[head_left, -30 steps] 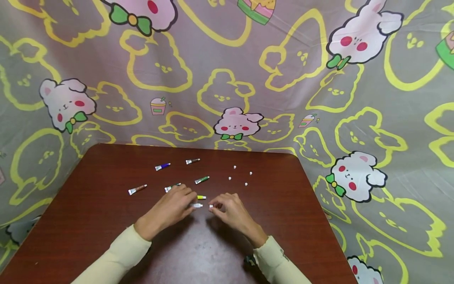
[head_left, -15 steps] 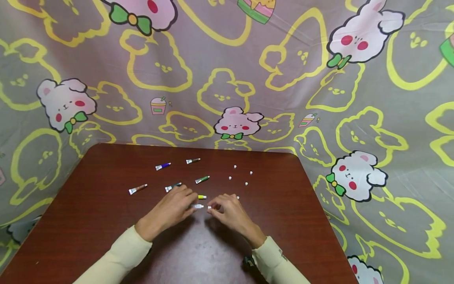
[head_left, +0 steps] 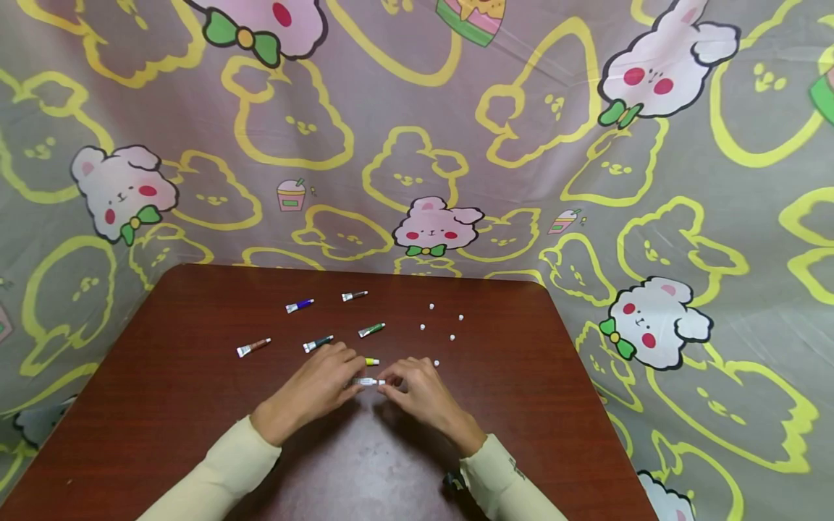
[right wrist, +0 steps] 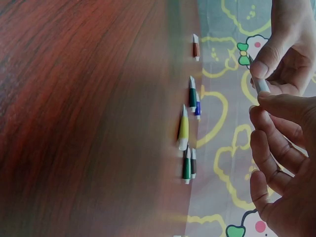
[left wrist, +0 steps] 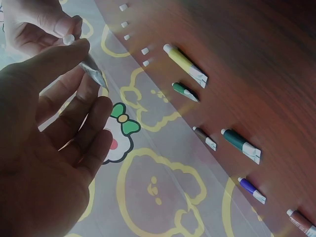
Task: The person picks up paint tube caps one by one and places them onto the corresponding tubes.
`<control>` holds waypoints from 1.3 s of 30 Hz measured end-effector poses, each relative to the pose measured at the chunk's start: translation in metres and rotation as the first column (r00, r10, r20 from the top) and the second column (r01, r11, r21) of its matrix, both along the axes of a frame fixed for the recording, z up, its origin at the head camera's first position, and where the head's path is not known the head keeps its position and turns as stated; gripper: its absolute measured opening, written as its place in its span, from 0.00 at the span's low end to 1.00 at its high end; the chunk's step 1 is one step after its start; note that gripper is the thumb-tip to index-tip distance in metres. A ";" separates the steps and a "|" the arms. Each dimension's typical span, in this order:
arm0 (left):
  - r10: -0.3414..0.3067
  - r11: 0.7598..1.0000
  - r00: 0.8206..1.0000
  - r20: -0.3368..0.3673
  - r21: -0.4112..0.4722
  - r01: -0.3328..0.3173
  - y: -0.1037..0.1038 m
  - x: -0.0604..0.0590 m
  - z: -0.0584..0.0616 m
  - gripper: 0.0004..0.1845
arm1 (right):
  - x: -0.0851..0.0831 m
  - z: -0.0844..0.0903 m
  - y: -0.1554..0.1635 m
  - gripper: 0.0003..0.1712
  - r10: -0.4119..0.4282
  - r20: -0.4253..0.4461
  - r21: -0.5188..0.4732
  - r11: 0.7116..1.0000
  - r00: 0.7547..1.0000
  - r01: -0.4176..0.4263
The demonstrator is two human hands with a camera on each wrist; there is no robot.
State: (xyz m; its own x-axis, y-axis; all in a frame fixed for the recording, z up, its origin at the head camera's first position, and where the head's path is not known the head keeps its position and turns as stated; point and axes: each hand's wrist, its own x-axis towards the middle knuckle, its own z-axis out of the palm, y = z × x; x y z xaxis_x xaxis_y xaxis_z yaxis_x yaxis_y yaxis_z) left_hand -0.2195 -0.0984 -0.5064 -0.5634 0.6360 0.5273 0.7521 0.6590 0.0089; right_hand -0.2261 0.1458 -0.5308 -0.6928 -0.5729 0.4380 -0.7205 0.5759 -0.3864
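Note:
In the head view my left hand [head_left: 316, 387] pinches a small white paint tube [head_left: 367, 381] between thumb and fingers, its nozzle pointing right. The crimped end of this tube [left wrist: 94, 74] shows beyond my fingers in the left wrist view. My right hand [head_left: 423, 391] pinches a tiny white cap [head_left: 381, 382] with thumb and fingertips, right at the nozzle and in line with it. In the right wrist view my right thumb and fingertips partly hide the cap. A yellow paint tube [head_left: 372, 362] lies just beyond my left fingers, partly covered by them.
Farther back on the brown table [head_left: 195, 405] lie a dark green tube [head_left: 318, 344], a green tube [head_left: 372, 330], a brown tube [head_left: 253, 347], a blue tube [head_left: 300, 305] and a blackish tube [head_left: 355, 295]. Several loose white caps [head_left: 452, 337] lie to the right. A patterned cloth [head_left: 508, 166] surrounds the table.
The gap between the white tube's nozzle and the cap has closed as my hands came together. A loose cap behind my right hand has come into view.

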 end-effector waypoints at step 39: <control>-0.015 0.998 0.999 -0.034 0.063 0.017 0.005 0.004 -0.001 0.18 | 0.000 0.002 -0.006 0.05 0.007 0.067 -0.134 0.991 0.998 0.002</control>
